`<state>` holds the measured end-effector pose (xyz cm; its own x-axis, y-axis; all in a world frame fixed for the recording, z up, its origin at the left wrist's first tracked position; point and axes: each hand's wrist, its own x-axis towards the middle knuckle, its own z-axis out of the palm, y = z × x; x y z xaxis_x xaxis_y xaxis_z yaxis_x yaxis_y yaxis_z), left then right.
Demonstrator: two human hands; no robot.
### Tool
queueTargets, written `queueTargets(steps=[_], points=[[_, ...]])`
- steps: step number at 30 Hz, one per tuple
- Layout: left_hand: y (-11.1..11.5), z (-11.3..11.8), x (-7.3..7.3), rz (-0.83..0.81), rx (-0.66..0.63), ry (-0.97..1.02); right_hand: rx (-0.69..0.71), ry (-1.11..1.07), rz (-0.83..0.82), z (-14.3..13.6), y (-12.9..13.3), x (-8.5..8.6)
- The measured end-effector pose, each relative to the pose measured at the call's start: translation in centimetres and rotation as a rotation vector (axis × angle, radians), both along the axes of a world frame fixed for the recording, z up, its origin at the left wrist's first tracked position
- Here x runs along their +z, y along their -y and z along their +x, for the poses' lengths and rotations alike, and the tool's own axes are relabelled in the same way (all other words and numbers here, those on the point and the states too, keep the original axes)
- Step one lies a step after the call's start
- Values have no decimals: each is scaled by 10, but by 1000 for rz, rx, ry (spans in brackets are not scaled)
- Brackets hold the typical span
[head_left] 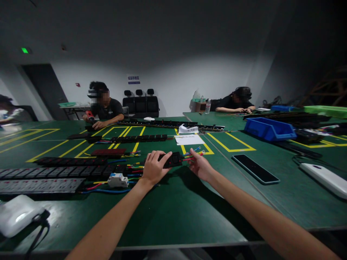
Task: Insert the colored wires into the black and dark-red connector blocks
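Note:
A black power strip piece (175, 159) is held above the green table, its end pointing right. My left hand (155, 166) is wrapped over its body from above. Coloured wires (189, 156) with ring terminals come out of its right end, and my right hand (200, 165) pinches them between thumb and fingers. Left of my left hand lie long black strips (56, 171) and a grey strip (43, 185) with sockets. A white breaker (118, 180) with wires sits beside the grey strip's end.
A phone (255, 168), a white power bank (324, 178) and a blue bin (268, 129) are on the right. A white device (20, 215) lies front left. White paper (189, 139) and more strips lie beyond my hands. Other people sit across the table, one with a red tool (90, 116).

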<state>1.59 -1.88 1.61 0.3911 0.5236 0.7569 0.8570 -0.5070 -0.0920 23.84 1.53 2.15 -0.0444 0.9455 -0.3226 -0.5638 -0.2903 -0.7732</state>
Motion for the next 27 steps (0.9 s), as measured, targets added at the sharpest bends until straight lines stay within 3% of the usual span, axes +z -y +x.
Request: queueTargets(steps=[10, 27], points=[[0, 0, 2, -9, 91, 105, 85, 25, 63, 1, 0, 1], [-2, -1, 0, -26, 105, 144, -68, 242, 275, 3, -2, -5]])
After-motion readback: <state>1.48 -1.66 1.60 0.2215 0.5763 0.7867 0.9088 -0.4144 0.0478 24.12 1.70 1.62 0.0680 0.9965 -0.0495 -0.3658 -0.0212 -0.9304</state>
